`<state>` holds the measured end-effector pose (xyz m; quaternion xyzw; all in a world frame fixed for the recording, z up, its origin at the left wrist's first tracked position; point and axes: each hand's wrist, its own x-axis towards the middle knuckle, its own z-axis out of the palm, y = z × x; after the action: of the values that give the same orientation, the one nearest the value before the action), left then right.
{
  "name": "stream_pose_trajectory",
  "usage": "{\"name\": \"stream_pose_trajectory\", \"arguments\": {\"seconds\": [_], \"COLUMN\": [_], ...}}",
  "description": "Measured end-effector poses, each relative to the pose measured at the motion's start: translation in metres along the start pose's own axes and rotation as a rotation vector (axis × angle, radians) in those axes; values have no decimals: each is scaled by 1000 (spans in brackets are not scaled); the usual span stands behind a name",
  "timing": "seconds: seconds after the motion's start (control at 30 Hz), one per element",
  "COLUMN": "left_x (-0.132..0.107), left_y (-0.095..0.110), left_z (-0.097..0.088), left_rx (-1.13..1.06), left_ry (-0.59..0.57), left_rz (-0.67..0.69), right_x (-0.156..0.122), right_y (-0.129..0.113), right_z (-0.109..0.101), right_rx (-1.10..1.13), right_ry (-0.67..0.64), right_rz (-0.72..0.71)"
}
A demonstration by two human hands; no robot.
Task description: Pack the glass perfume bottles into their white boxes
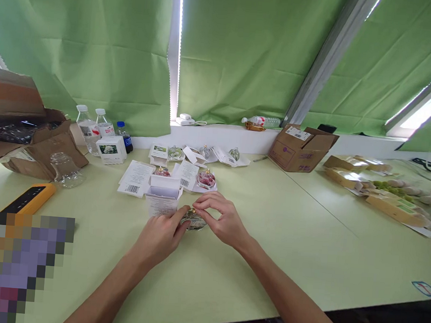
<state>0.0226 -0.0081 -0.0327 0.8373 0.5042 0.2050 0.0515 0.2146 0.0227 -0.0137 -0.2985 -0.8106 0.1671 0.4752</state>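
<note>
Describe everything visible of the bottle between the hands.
The rounded bottle looks like clear glass with dark greenish contents and a gold top. It seems to rest on the table, right of the nearest white box. The left hand's grip holds its left side, the right hand's grip its top. Part is hidden; tilt is unclear.

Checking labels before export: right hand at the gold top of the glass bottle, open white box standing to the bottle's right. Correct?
Wrong side: the head view shows the open white box standing to the glass bottle's left. The right hand is at the gold top, as you say.
</note>
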Motion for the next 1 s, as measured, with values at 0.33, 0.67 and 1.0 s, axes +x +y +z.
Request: {"name": "stream_pose_trajectory", "arguments": {"seconds": [0.33,0.67,1.0], "left_x": [1,0,-1], "left_y": [0,0,-1], "left_z": [1,2,4], "left_rx": [-4,-9,-5], "left_ry": [-9,-11,-13], "left_rz": [-8,-2,-19], "right_x": [-1,-3,-1], "right_y": [3,3,-2], "right_z": [3,7,11], "right_rx": [-25,-56,-90], "right_ry": [10,32,70], "right_rz": [24,18,35]}}
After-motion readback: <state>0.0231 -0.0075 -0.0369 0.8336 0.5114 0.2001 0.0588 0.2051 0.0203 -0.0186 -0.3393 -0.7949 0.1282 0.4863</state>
